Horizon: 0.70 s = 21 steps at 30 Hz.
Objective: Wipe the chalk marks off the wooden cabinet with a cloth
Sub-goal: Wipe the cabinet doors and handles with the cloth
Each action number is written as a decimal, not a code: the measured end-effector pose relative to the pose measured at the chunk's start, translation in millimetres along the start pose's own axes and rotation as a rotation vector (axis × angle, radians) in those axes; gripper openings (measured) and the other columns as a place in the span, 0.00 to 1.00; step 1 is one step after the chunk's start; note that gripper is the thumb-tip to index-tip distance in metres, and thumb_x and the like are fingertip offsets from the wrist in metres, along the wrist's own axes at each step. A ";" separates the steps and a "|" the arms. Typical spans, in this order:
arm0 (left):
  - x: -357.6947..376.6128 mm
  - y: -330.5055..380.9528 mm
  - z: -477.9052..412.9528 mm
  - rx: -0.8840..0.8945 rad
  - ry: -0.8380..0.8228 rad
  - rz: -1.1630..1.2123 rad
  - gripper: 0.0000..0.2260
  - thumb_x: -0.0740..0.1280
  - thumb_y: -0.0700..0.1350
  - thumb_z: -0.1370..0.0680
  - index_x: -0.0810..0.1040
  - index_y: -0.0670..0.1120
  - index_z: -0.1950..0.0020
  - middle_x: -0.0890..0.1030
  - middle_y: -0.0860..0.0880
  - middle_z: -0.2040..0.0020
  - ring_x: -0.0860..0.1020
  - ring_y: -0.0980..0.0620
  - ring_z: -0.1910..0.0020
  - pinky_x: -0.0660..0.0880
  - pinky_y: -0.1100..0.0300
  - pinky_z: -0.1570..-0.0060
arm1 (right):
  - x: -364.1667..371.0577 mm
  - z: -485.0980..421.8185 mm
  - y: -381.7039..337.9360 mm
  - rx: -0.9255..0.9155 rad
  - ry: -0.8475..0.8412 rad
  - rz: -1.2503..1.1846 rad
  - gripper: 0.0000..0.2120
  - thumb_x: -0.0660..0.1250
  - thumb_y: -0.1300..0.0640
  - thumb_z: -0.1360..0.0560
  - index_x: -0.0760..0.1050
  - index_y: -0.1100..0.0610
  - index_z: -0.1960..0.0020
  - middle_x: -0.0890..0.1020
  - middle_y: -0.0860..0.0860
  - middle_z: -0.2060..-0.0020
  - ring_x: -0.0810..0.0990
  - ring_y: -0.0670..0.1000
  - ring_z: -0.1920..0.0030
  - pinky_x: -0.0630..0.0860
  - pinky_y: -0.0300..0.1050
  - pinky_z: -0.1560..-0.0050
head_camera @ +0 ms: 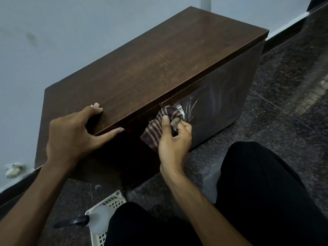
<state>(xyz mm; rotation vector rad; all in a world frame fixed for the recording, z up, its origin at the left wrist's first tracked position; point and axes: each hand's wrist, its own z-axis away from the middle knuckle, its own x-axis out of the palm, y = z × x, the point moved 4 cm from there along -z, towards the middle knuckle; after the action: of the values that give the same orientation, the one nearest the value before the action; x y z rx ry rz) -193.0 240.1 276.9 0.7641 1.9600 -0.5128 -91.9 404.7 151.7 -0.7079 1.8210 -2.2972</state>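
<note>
Mid-wipe: my right hand point(174, 139) grips cloth point(156, 128) at cabinet point(159, 68) front, left hand point(71, 132) clasps top edge; chalk marks point(191, 105) rightward need next pass.

Your cloth point(156, 128) shows dark maroon crossed with pale stripes. The cabinet point(150, 68) is deep brown with a streaky wood grain, and whitish chalk marks point(192, 105) scrawl across its darker front. The floor point(284, 121) is black speckled with grey, the basket point(110, 203) a white lattice, your trousers point(266, 192) plain black, and the wall point(53, 41) pale blue-grey.
</note>
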 end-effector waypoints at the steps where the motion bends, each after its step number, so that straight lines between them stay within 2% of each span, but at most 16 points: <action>1: 0.1 0.2 0.0 0.000 -0.003 -0.001 0.31 0.69 0.69 0.32 0.83 0.44 0.44 0.84 0.45 0.42 0.85 0.44 0.47 0.81 0.47 0.50 | 0.0 1.3 0.3 -0.021 -0.007 0.004 0.08 0.70 0.51 0.23 0.76 0.50 0.60 0.73 0.46 0.51 0.77 0.45 0.50 0.74 0.35 0.44; 4: -0.4 0.3 -0.7 0.001 0.000 -0.002 0.31 0.69 0.69 0.32 0.83 0.44 0.44 0.84 0.45 0.42 0.85 0.44 0.47 0.81 0.48 0.50 | -2.9 0.8 10.3 -0.064 0.029 0.072 0.08 0.70 0.52 0.23 0.77 0.52 0.60 0.74 0.46 0.53 0.77 0.47 0.50 0.74 0.36 0.45; 7: -0.4 0.2 -0.4 0.001 -0.001 -0.008 0.32 0.68 0.70 0.31 0.83 0.44 0.44 0.84 0.46 0.42 0.85 0.44 0.47 0.81 0.48 0.51 | -10.3 -2.4 26.6 0.033 0.083 0.087 0.13 0.70 0.55 0.23 0.73 0.49 0.65 0.74 0.47 0.55 0.78 0.50 0.52 0.75 0.38 0.49; 9: -0.6 0.9 0.2 0.006 0.000 -0.006 0.32 0.68 0.70 0.32 0.83 0.44 0.44 0.84 0.45 0.42 0.85 0.44 0.47 0.81 0.47 0.51 | -12.2 -2.3 31.6 0.101 0.034 0.118 0.13 0.69 0.55 0.22 0.72 0.49 0.64 0.75 0.48 0.54 0.78 0.50 0.52 0.76 0.37 0.48; 11: -0.9 1.6 -0.2 0.010 -0.003 -0.004 0.32 0.68 0.70 0.32 0.83 0.44 0.44 0.84 0.45 0.42 0.85 0.44 0.48 0.82 0.47 0.51 | -13.4 -2.0 28.3 0.129 -0.014 0.135 0.10 0.69 0.53 0.22 0.74 0.49 0.62 0.76 0.48 0.52 0.78 0.49 0.50 0.77 0.43 0.45; 14: -1.8 3.4 -0.8 0.007 -0.012 -0.005 0.32 0.68 0.70 0.32 0.83 0.44 0.44 0.84 0.45 0.42 0.85 0.45 0.47 0.81 0.49 0.52 | -18.9 -4.9 2.0 -0.032 -0.030 0.113 0.07 0.70 0.55 0.23 0.77 0.53 0.60 0.75 0.46 0.55 0.77 0.45 0.55 0.75 0.36 0.53; 17: -2.7 4.0 -0.7 0.010 -0.018 -0.006 0.33 0.68 0.70 0.32 0.83 0.43 0.43 0.84 0.45 0.42 0.85 0.45 0.47 0.81 0.49 0.52 | -31.7 -14.2 -32.6 -0.264 0.084 0.120 0.08 0.72 0.55 0.24 0.78 0.57 0.59 0.76 0.48 0.59 0.75 0.42 0.59 0.73 0.33 0.57; 19: -3.1 4.4 -1.4 0.010 -0.027 -0.004 0.33 0.68 0.70 0.32 0.83 0.43 0.43 0.84 0.45 0.42 0.84 0.45 0.47 0.82 0.48 0.51 | -39.5 -26.9 -50.2 -0.399 0.132 0.154 0.09 0.73 0.56 0.25 0.82 0.61 0.50 0.79 0.49 0.57 0.77 0.40 0.57 0.73 0.31 0.55; 21: -3.4 4.7 -1.5 0.012 -0.030 -0.004 0.33 0.67 0.70 0.32 0.83 0.43 0.43 0.85 0.44 0.42 0.85 0.44 0.47 0.82 0.47 0.51 | -39.4 -39.1 -58.0 -0.518 0.053 0.230 0.13 0.74 0.58 0.26 0.82 0.59 0.42 0.80 0.49 0.53 0.80 0.41 0.53 0.77 0.35 0.52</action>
<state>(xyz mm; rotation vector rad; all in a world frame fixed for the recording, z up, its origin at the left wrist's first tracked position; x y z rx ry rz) -189.4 243.4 280.4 0.7560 1.9331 -0.5360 -63.2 469.8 189.2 -0.4599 2.4077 -1.7285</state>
